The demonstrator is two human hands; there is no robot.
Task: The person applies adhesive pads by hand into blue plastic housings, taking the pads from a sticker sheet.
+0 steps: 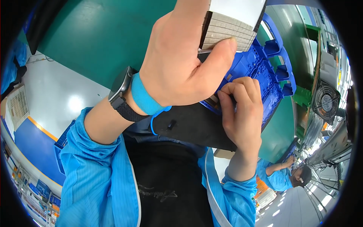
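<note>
My left hand [181, 64] grips a white-backed sheet [227, 32] covered with rows of grey-beige strips and edged in black. Its thumb presses on the strips near the sheet's lower edge. Below and to the right, my right hand [244, 109] is closed, thumb and index finger pinched over the near left side of a blue plastic tray [266, 75]. Whatever lies between those fingertips is too small or hidden to make out. The tray has moulded ribs and raised loops along its right side; the raised sheet and my left hand cover part of it.
A black mat [189, 125] lies under the tray's near side, on a green tabletop [94, 38]. A blue wrist strap with a cord [145, 96] circles my left wrist beside a watch [123, 85]. A fan [327, 99] stands at right; a co-worker in blue [280, 178] sits lower right.
</note>
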